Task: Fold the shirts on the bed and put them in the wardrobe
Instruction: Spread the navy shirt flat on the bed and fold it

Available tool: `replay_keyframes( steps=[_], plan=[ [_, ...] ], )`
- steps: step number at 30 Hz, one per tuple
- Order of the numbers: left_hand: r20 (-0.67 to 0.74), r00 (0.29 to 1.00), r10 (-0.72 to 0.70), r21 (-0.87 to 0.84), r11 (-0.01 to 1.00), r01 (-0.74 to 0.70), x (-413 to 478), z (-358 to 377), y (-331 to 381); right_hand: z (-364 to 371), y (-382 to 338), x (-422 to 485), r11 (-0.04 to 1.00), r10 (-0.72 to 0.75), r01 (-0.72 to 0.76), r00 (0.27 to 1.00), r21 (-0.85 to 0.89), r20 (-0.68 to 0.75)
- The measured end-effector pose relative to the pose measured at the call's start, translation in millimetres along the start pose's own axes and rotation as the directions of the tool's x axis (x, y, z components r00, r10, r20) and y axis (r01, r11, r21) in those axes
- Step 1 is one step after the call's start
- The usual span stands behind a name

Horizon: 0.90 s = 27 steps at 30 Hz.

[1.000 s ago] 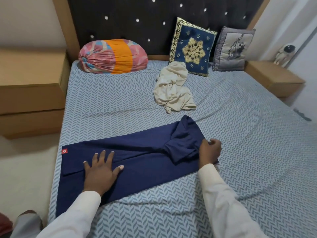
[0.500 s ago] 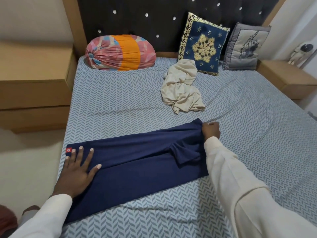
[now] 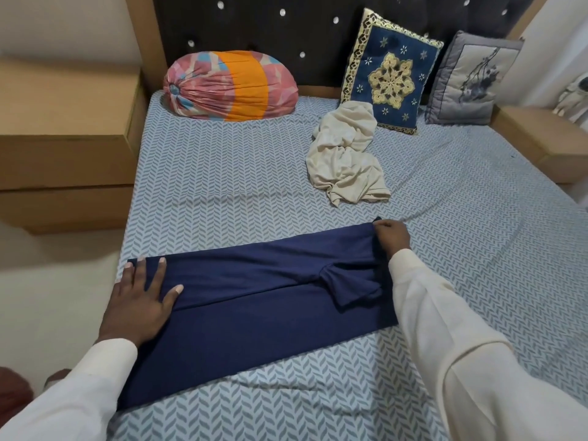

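Navy shirt (image 3: 254, 313) lies folded into a long band across the bed (image 3: 222, 173) at 6 o'clock, its left end under the left hand (image 3: 140, 300), which rests flat with fingers straight and spread. At 2 o'clock of the band the right hand (image 3: 393, 237) has its fingers curled, pinching the far corner of the cloth, and the right sleeve (image 3: 445, 313) hides that end's edge. A crumpled cream shirt (image 3: 346, 157) lies apart at 1 o'clock, its top against a blue cushion (image 3: 391, 78).

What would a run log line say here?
step: folding navy shirt | left hand: flat on shirt | right hand: pinching far corner | cream shirt: unfolded
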<state>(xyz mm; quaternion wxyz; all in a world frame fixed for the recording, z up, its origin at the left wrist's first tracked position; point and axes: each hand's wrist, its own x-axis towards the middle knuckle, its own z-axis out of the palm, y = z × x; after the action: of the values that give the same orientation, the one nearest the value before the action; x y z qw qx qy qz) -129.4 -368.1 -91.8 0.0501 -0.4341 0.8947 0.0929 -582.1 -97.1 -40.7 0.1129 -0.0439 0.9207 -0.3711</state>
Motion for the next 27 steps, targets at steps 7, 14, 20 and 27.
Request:
replay_keyframes(
  steps=[7,14,20,27],
  plan=[
    [0.040,0.999,0.011,0.008,1.000,-0.011,0.8,-1.0,-2.8,-1.1,2.5,-17.3,0.978,0.140,-0.142,0.990,-0.155,-0.024],
    [0.124,0.992,-0.012,0.119,0.993,-0.003,2.3,-16.7,2.2,-23.9,12.2,-64.9,0.968,-0.250,0.249,0.967,-0.041,-0.040],
    [-0.049,0.986,0.158,0.054,0.986,-0.156,-35.3,0.5,45.1,2.2,54.2,-140.8,0.558,-0.614,0.750,0.661,-0.354,0.431],
    [0.000,1.000,0.028,0.057,0.998,-0.028,-56.6,13.9,60.5,28.3,33.4,-181.9,0.594,-0.656,0.671,0.723,-0.444,0.215]
  ],
)
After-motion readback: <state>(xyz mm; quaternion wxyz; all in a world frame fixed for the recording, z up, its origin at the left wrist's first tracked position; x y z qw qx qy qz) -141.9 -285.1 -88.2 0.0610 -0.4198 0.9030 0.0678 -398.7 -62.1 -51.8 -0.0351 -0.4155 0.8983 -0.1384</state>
